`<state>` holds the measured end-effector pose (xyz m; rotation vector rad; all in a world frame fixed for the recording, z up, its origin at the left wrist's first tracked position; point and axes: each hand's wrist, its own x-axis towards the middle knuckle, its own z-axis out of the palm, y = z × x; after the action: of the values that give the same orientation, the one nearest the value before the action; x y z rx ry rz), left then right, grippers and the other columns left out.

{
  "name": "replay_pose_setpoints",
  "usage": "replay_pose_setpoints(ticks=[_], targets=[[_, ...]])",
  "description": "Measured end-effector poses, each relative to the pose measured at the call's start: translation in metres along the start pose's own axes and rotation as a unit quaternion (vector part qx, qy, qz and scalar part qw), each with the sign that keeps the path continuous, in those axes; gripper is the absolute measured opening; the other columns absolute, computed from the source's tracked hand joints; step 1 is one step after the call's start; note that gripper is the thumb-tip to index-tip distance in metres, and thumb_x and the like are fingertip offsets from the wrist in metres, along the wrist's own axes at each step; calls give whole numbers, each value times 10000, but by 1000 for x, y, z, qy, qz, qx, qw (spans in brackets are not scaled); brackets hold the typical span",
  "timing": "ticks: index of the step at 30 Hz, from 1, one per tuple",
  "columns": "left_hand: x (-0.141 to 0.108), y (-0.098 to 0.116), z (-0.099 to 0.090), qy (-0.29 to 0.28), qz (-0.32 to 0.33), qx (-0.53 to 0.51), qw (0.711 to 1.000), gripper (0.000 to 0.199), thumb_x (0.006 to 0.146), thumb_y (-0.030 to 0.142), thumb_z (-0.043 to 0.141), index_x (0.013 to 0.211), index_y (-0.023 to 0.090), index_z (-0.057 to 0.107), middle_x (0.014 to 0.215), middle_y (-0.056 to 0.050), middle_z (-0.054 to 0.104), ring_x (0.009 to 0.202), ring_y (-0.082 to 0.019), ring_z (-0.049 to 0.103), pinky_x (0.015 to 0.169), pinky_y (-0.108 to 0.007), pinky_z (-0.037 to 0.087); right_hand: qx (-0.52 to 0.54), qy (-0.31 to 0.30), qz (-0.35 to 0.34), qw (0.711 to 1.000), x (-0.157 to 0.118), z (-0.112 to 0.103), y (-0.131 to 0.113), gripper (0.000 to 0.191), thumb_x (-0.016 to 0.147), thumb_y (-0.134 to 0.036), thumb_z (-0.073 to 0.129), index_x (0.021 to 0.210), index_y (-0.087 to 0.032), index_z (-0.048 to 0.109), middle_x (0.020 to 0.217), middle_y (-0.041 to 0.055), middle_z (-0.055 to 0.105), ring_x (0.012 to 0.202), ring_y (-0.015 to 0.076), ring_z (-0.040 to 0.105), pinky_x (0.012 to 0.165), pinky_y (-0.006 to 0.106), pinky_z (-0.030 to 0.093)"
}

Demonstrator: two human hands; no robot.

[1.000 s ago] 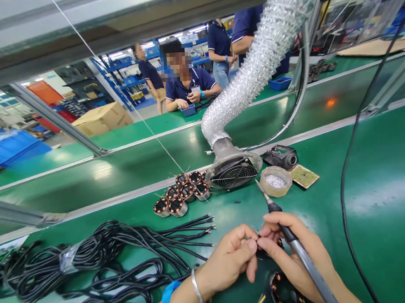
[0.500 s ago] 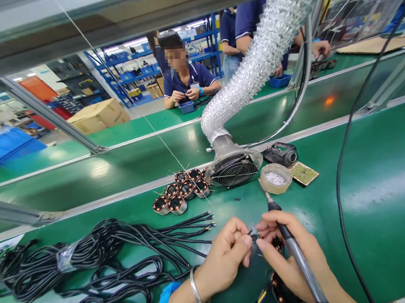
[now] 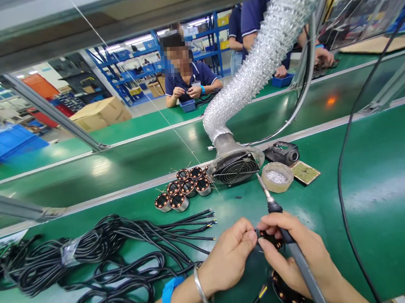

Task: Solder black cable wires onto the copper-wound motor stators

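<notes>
My right hand [image 3: 298, 251] is wrapped round a soldering iron [image 3: 304, 268], whose metal tip points up and left beside a round pot [image 3: 277, 178] of silvery material. Thumb and fingers of my left hand [image 3: 229, 255] pinch something small and dark, too hidden to name, close to my right fingertips. Behind my right fingers a copper-wound coil ring [image 3: 273, 239] partly shows. Another coil ring [image 3: 283, 290] lies below my right hand, and a black cable end [image 3: 258, 300] with bared coloured wires is left of it.
Black cables [image 3: 115, 248] spread over the left of the green table. Several wound stators [image 3: 182, 189] stand beside a fume extractor [image 3: 236, 167] with a silver hose [image 3: 258, 56]. A black iron stand [image 3: 283, 153] is at the pot. Across the bench sits a person [image 3: 193, 79].
The iron's tip has shifted slightly left relative to the pot. My left fingertips have moved a little right, closer to my right fingers, and more of the upper coil ring shows.
</notes>
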<state>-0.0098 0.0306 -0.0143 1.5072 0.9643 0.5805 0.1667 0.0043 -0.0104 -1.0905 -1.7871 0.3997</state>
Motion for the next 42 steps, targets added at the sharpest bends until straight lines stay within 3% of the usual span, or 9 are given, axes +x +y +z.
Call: replay_pose_setpoints(ticks=[6, 11, 16, 26, 31, 35, 42], targets=[[-4, 13, -1, 5, 6, 76, 997, 276, 1002, 401, 395, 995, 207, 591, 1012, -45, 640, 905, -201, 543, 810, -296, 406, 14, -66, -92, 993, 14, -2, -4, 322, 900, -110, 570, 1189, -243, 523, 908, 26, 676, 766, 177, 593, 683, 310, 540], [-6, 16, 1, 0, 0, 143, 990, 236, 978, 352, 435, 892, 194, 589, 872, -33, 647, 774, -187, 532, 715, -286, 390, 42, -117, -102, 987, 19, -5, 1, 315, 917, -57, 478, 1159, -246, 547, 810, 0, 640, 664, 148, 536, 596, 271, 480], [-3, 20, -5, 32, -9, 166, 986, 226, 930, 306, 511, 734, 194, 506, 660, 35, 488, 624, -134, 415, 596, -254, 295, 50, -88, -36, 994, 25, -13, 13, 268, 921, -102, 513, 1140, -254, 541, 842, -4, 624, 713, 132, 603, 635, 243, 516], [0, 11, -13, 5, -28, 91, 995, 264, 916, 358, 537, 724, 181, 496, 642, 51, 458, 609, -114, 368, 579, -242, 274, 22, -115, -107, 987, 24, -11, 23, 331, 923, -71, 527, 1204, -242, 561, 806, -3, 665, 664, 135, 556, 589, 242, 475], [10, 4, -11, 2, -35, -48, 998, 322, 881, 435, 539, 699, 178, 472, 644, 47, 399, 618, -114, 324, 578, -241, 268, 43, -113, -136, 983, 22, -5, 29, 360, 922, -43, 504, 1243, -197, 555, 722, -5, 611, 628, 139, 499, 570, 259, 426], [19, -4, -8, 43, -52, -82, 994, 287, 824, 402, 562, 665, 181, 470, 616, 48, 388, 599, -112, 305, 562, -242, 252, 28, -79, -131, 988, 19, -4, 31, 356, 905, -27, 532, 1223, -181, 573, 827, 33, 683, 660, 145, 518, 611, 287, 461], [23, -10, -6, 90, -80, -61, 991, 241, 789, 369, 568, 655, 180, 500, 586, 54, 385, 579, -110, 314, 551, -243, 249, 59, 40, -41, 997, 4, -21, 25, 460, 906, -97, 546, 1351, -210, 554, 871, 39, 682, 740, 173, 605, 606, 302, 499]])
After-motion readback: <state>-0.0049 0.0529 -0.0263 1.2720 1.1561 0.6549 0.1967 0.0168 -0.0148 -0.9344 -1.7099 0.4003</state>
